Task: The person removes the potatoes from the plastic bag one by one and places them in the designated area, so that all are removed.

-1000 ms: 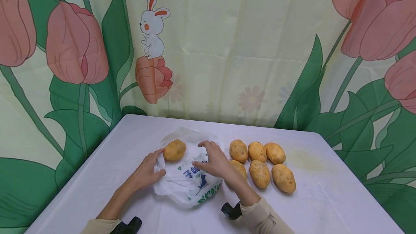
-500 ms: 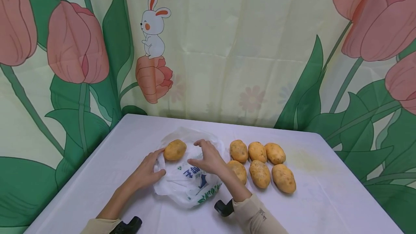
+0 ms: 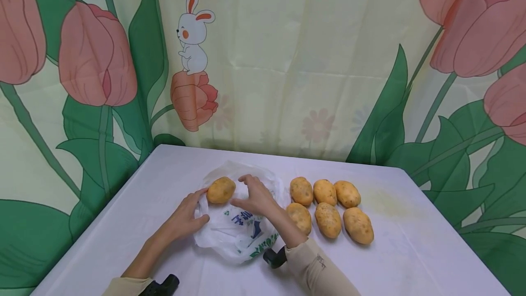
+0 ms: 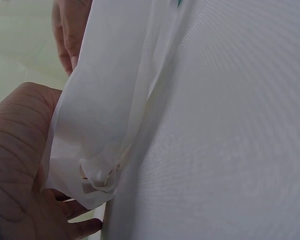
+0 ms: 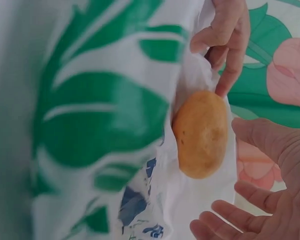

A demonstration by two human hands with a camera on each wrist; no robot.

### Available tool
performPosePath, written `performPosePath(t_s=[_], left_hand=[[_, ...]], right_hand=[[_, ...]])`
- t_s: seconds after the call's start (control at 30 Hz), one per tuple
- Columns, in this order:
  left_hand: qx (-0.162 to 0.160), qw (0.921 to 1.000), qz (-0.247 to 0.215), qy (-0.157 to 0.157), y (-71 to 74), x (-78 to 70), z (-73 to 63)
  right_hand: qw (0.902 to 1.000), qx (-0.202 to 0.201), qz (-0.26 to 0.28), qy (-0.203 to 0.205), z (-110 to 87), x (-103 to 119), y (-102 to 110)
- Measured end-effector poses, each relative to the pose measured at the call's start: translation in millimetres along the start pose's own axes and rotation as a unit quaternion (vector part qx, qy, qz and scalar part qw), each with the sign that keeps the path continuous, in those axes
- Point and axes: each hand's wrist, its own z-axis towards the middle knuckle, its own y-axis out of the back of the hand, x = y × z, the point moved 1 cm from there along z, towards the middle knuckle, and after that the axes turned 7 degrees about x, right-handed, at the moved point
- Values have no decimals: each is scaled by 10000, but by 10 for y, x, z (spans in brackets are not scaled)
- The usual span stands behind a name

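Note:
In the head view a potato (image 3: 221, 190) lies on the far left part of a white plastic bag (image 3: 234, 236) printed in blue and green. My left hand (image 3: 185, 218) rests at the bag's left edge, with a fingertip against the potato's left side and the thumb spread away. In the left wrist view the bag's film (image 4: 105, 90) hides part of this hand. My right hand (image 3: 256, 198) hovers over the bag to the right of the potato. Its thumb and fingers are spread and hold nothing; the right wrist view shows a gap between them and the potato (image 5: 202, 135).
To the right of the bag, several more potatoes (image 3: 328, 220) lie in two rows on the white tablecloth (image 3: 411, 241). A curtain (image 3: 267, 81) printed with tulips and a rabbit hangs behind the table. Dark cameras (image 3: 162, 285) are worn at both wrists.
My right hand has moved left across the bag, closer to the potato, with its fingers still spread. The left hand, the bag and the potato stay in place.

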Motion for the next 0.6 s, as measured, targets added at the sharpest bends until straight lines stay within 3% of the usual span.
performPosePath(t_s=[0.33,0.6], left_hand=[[-16,9999,31,-140,7,19,2],[54,10000,-16,-61,14,5,-6]], right_hand=[[9999,4,-54,127,104,86,-67],[10000,-62,24,-2,158,142,-143]])
